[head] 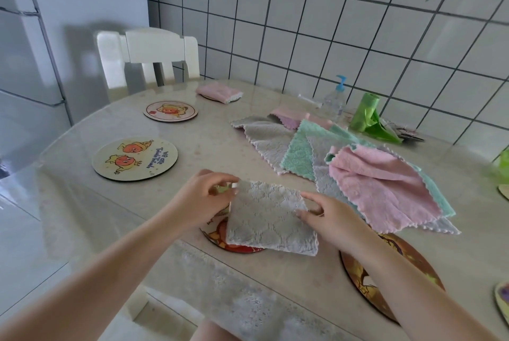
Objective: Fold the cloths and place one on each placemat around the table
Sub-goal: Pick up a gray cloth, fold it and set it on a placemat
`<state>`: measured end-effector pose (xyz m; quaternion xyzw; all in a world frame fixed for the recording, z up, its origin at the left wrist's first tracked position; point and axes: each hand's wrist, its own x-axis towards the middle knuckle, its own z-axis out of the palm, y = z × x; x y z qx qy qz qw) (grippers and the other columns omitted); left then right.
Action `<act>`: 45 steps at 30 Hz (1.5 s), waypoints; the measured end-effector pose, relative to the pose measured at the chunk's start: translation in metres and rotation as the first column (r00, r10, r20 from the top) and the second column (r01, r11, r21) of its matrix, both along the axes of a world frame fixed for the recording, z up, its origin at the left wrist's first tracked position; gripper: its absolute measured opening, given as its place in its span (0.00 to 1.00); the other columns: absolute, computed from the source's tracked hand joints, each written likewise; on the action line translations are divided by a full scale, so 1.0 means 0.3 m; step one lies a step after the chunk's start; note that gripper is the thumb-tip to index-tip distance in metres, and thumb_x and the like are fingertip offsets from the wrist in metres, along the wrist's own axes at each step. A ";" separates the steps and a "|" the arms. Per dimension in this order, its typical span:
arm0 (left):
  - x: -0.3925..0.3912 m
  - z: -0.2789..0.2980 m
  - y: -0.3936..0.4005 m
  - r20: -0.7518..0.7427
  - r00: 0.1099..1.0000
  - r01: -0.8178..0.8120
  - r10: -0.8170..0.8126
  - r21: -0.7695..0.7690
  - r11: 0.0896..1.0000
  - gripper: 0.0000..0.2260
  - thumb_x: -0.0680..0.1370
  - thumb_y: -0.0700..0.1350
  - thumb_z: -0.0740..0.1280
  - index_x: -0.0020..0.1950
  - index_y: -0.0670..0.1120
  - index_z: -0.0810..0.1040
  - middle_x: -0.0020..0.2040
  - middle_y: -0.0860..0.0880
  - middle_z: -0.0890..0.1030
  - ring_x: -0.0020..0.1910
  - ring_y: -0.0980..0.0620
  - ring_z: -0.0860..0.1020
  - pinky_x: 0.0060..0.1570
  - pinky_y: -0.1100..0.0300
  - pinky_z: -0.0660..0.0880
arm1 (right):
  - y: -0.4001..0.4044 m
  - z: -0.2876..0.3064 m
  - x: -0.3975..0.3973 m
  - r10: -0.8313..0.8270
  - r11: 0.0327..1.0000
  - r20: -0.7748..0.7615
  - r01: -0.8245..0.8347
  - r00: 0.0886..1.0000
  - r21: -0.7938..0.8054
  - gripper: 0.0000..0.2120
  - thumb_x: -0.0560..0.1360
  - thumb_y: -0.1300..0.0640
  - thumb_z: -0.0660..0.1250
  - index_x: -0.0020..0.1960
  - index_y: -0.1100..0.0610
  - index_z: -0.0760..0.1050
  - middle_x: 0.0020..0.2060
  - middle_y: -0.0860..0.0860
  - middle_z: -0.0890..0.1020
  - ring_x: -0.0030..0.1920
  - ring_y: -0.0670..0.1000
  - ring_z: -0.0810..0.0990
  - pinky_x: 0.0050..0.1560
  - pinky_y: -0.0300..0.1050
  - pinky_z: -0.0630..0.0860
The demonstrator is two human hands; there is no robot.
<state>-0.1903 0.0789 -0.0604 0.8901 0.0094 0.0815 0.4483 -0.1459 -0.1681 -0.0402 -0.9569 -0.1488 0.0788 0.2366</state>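
The left hand (202,198) is pinching the far left corner of a folded grey cloth (268,219) between thumb and fingertips, while the right hand (329,216) is gripping its right edge. The cloth is lying over a red round placemat (217,236) at the near table edge (165,252). A pile of unfolded cloths (358,172) is sitting just beyond to the right. A folded pink cloth (219,92) is resting on the far placemat by the white chair (148,54).
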 end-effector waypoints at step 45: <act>-0.047 -0.072 -0.061 -0.005 1.000 -0.007 0.009 0.266 0.964 0.14 0.76 0.57 0.63 0.58 0.53 0.70 0.55 0.57 0.76 0.59 0.55 0.73 0.72 0.45 0.50 | 0.014 -0.107 -0.082 0.041 0.993 0.113 -0.053 0.993 0.105 0.21 0.79 0.49 0.57 0.72 0.44 0.62 0.72 0.44 0.65 0.73 0.44 0.59 0.74 0.57 0.50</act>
